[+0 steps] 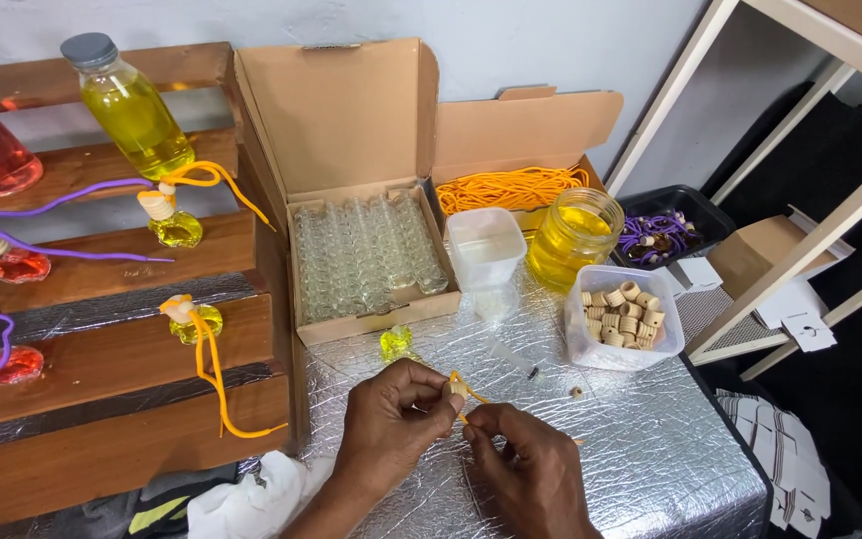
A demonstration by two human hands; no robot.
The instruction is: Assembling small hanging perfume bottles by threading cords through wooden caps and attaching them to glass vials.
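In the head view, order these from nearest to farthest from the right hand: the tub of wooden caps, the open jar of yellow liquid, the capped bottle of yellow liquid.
From the right hand:
1. Tub of wooden caps, to its upper right on the foil.
2. Open jar of yellow liquid, just behind the tub.
3. Capped bottle of yellow liquid, far left on the wooden rack.

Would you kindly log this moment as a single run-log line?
left hand: pinches wooden cap | right hand: holds orange cord at cap | small yellow bottle: on foil table, apart

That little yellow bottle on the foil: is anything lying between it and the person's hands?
Nothing visible does. The small yellow bottle stands on bare foil just beyond the left hand, which with the right hand pinches a wooden cap on orange cord.
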